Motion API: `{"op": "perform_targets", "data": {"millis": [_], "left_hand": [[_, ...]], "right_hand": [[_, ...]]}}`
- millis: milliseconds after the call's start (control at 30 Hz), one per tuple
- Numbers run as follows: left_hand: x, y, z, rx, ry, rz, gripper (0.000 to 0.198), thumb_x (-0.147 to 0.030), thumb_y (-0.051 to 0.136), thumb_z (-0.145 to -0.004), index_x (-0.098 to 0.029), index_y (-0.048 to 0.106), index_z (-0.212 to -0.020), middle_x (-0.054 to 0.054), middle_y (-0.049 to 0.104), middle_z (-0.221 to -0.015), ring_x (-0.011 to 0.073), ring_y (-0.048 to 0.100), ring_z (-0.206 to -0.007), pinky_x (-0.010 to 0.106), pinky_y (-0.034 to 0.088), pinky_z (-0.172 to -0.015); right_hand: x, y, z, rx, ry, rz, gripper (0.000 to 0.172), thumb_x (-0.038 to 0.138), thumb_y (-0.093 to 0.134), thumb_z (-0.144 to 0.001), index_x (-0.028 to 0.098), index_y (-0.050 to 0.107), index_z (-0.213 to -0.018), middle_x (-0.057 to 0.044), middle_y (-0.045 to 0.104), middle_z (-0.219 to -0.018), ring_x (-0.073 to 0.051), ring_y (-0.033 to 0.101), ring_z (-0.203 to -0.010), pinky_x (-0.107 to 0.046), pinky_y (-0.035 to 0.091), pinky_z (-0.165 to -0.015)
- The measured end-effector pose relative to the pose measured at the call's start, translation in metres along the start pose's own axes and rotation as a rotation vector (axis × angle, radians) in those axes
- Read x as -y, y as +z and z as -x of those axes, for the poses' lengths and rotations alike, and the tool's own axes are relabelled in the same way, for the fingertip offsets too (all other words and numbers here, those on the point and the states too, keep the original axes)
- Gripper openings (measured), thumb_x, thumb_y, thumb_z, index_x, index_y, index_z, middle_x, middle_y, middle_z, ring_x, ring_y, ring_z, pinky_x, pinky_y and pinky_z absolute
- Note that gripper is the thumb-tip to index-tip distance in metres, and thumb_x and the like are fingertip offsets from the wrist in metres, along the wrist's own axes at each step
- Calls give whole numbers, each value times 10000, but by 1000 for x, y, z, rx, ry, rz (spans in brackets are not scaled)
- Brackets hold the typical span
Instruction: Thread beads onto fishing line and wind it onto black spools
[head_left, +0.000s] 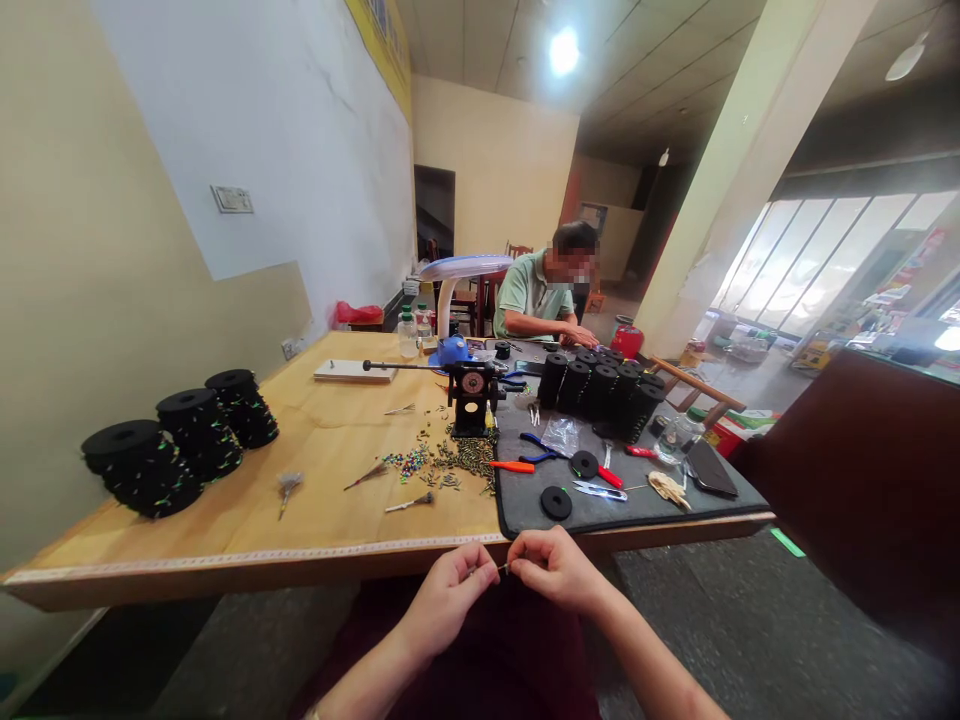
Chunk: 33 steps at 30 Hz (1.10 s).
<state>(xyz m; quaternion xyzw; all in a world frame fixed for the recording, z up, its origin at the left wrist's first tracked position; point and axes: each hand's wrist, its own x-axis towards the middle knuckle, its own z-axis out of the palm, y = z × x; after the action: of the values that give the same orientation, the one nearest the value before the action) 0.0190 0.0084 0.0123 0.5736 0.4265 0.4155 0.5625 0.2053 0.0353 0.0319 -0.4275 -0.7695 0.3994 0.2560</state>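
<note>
My left hand [451,590] and my right hand [556,572] meet just in front of the table edge, above my lap. Both are closed in a pinch. Between the fingertips shows a tiny thin piece, too small to name; whether it is one piece or two I cannot tell. Beyond my hands, a black foam spool [556,503] lies flat on the grey mat [517,515]. A pair of thread snips [600,491] rests to its right. Small brass-coloured pieces [469,455] and a heap of coloured beads [405,462] are spread on the wood.
A black hand-cranked machine [472,390] stands mid-table, with a blue-based lamp [452,350] behind. Stacked black spools [135,465] stand at left, more [600,390] at right. Orange screwdriver [513,466], blue pliers [538,447] and phone [711,470] lie about. A person [544,290] works opposite.
</note>
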Motion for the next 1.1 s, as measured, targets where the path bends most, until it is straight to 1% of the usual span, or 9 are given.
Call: {"op": "perform_targets", "data": {"millis": [133,267,333,467,533,600,800,933,1100], "left_hand": [[1,-1,0,-1,2,-1,275,-415,588,-770,-165,565,-657,-20,512,-621,139,415,-621,258,341,-628],[0,-3,3,-20,-49,24,276,-425,585,-781,-170,566,-677,-54,440,-563,110,330,-535,238,294,-547],[0,-3,3,-23,-72,46,279,-431,590,-781,-173,566,-680,-66,409,-539,101,295,-504,234,262,-512],[-1,-2,4,-21,-80,60,285,-439,601,-777,-175,563,-675,-72,385,-523,98,269,-490,233,231,-492],[-2,-2,4,-18,-78,56,292,-448,594,-781,-176,560,-678,-73,378,-520,102,270,-497,235,235,-498],[-4,-2,4,-18,-70,50,300,-455,591,-780,-175,559,-677,-66,394,-532,107,288,-514,237,251,-513],[-7,-3,5,-12,-23,27,328,-478,602,-752,-173,540,-649,-34,472,-602,131,363,-597,248,308,-588],[-6,-4,5,-2,-13,5,318,-470,595,-757,-170,555,-658,-28,494,-608,138,387,-609,254,318,-606],[-3,-5,5,-22,-28,16,307,-458,596,-762,-164,582,-675,-28,500,-614,129,371,-583,251,301,-577]], "right_hand": [[-4,0,0,-29,-18,0,125,124,510,-686,151,623,-641,77,399,-477,-68,312,-451,-184,229,-441],[-13,-6,2,-123,-50,-11,125,103,493,-662,153,589,-600,67,440,-495,-75,361,-475,-185,284,-477],[-16,-10,5,-135,-69,14,137,104,499,-685,155,599,-606,49,503,-522,-91,431,-505,-197,339,-518],[-10,-16,10,-90,-171,130,157,131,540,-760,186,681,-803,-25,682,-770,-165,594,-734,-268,439,-712],[-4,-16,11,-95,-232,147,197,151,563,-771,206,675,-924,-47,691,-880,-193,598,-843,-303,447,-780],[3,-14,10,-109,-277,130,213,157,567,-780,209,656,-966,-53,680,-910,-199,586,-888,-319,447,-811],[11,0,3,-75,-269,215,51,228,615,-821,213,663,-815,-22,634,-784,-171,557,-797,-288,421,-742],[6,2,0,-58,-268,251,87,212,595,-838,201,644,-767,-11,609,-739,-163,540,-762,-275,397,-709],[-2,-3,1,-88,-235,224,153,227,588,-839,189,620,-694,-7,593,-676,-161,523,-709,-269,387,-674]]}}
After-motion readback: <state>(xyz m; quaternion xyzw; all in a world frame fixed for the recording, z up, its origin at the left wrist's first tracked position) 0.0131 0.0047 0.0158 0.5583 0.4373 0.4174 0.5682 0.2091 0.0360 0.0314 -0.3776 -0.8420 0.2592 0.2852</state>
